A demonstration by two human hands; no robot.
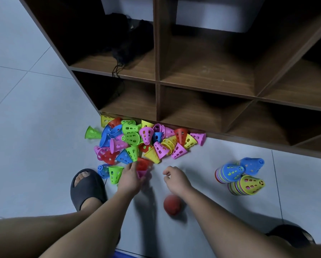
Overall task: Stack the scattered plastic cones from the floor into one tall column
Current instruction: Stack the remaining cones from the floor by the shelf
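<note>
Gathering is the step in hand. The pile of loose cones [143,140] lies at the foot of the shelf [202,84], and short stacked columns [230,175] lie well to the pile's right. Just below the pile, the left hand [131,176] grips a pink cone [141,173] — perhaps nested with a red cone [144,164], though blur hides the join. The right hand [174,178], beside it, is loosely curled and holds nothing. Next, it should pick another cone and seat it squarely.

Bare floor [198,164] lies open between the cone pile [143,140] and the stacks [239,175] on the right, while the shelf [208,134] blocks the pile's far side, a slipper [88,187] crowds its near left, and a ball [172,204] lies nearer.
</note>
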